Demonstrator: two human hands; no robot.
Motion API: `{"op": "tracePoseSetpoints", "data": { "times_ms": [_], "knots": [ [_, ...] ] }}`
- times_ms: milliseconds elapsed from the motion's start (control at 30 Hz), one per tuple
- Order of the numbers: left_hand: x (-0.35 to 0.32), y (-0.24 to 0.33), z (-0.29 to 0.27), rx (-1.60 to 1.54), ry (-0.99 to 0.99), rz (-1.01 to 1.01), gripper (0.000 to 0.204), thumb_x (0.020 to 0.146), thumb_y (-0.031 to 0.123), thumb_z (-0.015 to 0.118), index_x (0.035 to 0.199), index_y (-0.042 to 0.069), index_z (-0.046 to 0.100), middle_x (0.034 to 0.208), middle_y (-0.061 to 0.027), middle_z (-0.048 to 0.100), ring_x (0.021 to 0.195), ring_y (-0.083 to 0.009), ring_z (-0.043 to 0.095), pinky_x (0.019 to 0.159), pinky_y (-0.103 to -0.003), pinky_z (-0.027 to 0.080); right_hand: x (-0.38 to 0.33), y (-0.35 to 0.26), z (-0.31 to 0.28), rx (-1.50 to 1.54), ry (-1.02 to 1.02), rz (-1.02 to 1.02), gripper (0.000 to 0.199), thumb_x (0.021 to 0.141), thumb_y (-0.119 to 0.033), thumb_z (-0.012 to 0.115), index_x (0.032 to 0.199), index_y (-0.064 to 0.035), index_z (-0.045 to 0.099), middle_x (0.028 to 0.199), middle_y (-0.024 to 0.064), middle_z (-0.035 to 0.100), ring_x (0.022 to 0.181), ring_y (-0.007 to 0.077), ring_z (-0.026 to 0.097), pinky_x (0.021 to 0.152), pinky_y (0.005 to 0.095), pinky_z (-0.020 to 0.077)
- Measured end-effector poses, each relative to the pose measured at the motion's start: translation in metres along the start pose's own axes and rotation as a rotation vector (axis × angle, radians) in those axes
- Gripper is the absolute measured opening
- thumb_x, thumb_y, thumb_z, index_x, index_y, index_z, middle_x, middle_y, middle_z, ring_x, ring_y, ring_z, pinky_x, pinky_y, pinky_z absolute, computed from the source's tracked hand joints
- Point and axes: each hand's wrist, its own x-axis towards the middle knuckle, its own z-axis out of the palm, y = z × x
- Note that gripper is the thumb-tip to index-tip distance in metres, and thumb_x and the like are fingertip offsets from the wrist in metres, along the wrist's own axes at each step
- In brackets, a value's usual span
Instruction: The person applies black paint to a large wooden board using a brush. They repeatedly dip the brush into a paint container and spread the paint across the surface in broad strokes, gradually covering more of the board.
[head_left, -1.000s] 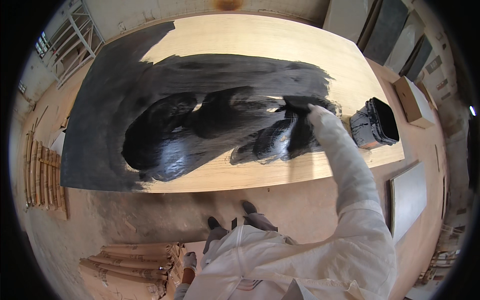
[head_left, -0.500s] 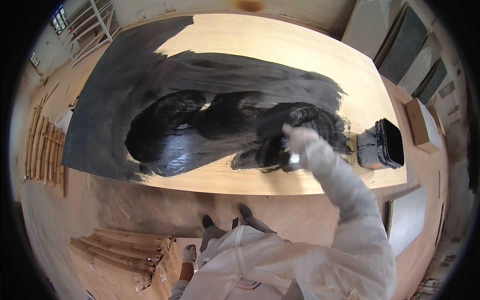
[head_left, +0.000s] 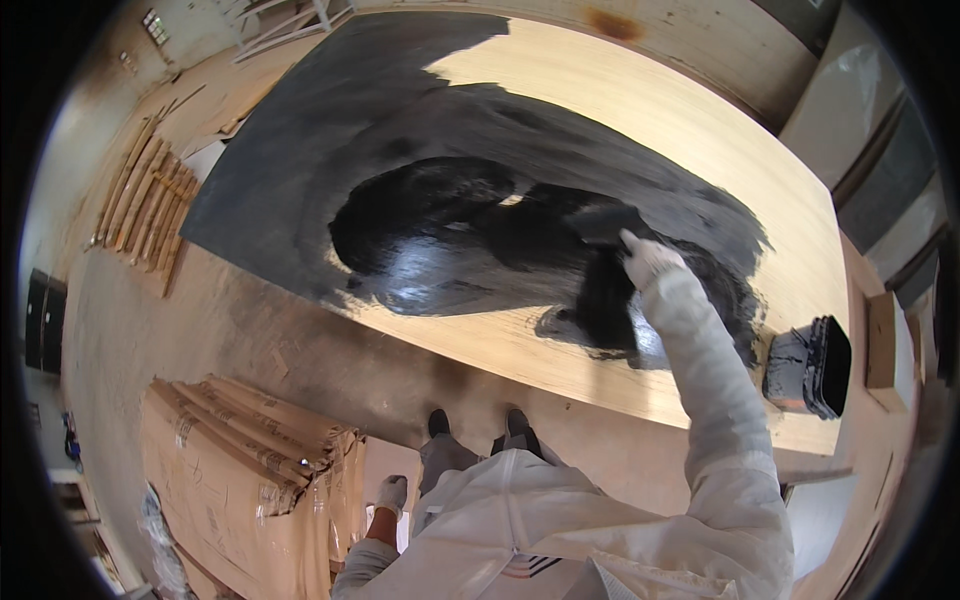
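A large pale wooden panel [head_left: 480,345] lies flat in front of me, much of it covered with black coating [head_left: 300,150] that is wet and glossy toward the middle. My right hand [head_left: 652,262], in a light glove, is closed round a flat dark spreading tool [head_left: 603,224] resting on the wet black area. Its blade blends into the coating, so its edges are hard to make out. My left hand [head_left: 392,492], also gloved, hangs low by my side with its fingers curled, and nothing shows in it.
A black-smeared square bucket [head_left: 808,368] stands at the panel's right end. Brown wrapped stacks [head_left: 230,470] sit at lower left, with wooden poles [head_left: 148,200] beyond. Large sheets [head_left: 890,170] lean at the right near a cardboard box [head_left: 885,350].
My view has turned, shifting the panel and bucket rightward in it. On the panel, my right hand has swept the tool leftward across the wet coating. My left hand still hangs down.
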Motion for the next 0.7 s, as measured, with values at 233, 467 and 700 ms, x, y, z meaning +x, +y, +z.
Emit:
{"op": "tracePoseSetpoints", "data": {
  "times_ms": [233, 467, 700],
  "knots": [
    [-0.037, 0.028, 0.003, -0.077, 0.109, 0.052, 0.041, 0.097, 0.028, 0.063, 0.123, -0.001, 0.078, 0.109, -0.0171, 0.081, 0.103, -0.0294, 0.076, 0.094, -0.039, 0.057, 0.025, -0.157, -0.019, -0.177, -0.143, -0.516, 0.061, 0.102, -0.030, 0.061, 0.162, -0.0322, 0.048, 0.132, 0.0205, 0.073, 0.125, 0.0384, 0.069, 0.110, 0.0452, 0.0524],
    [-0.089, 0.002, 0.018, -0.160, 0.195, -0.168, 0.040, 0.098, 0.031, 0.063, 0.122, 0.004, 0.079, 0.114, -0.0215, 0.080, 0.110, -0.0336, 0.076, 0.098, -0.041, 0.058, 0.031, -0.067, -0.059, -0.341, -0.221, -0.615, 0.058, 0.098, -0.020, 0.068, 0.151, -0.0441, 0.062, 0.118, 0.0190, 0.077, 0.112, 0.0356, 0.074, 0.101, 0.0421, 0.0568],
    [-0.129, -0.084, 0.065, -0.270, 0.192, -0.371, 0.039, 0.099, 0.033, 0.064, 0.120, 0.005, 0.080, 0.116, -0.0225, 0.080, 0.114, -0.0356, 0.076, 0.101, -0.042, 0.057, 0.157, -0.239, -0.047, -0.241, -0.064, -0.762, 0.070, 0.089, 0.002, 0.066, 0.146, -0.0381, 0.068, 0.118, 0.0151, 0.079, 0.112, 0.0317, 0.075, 0.101, 0.0380, 0.0558]
  ]
}}
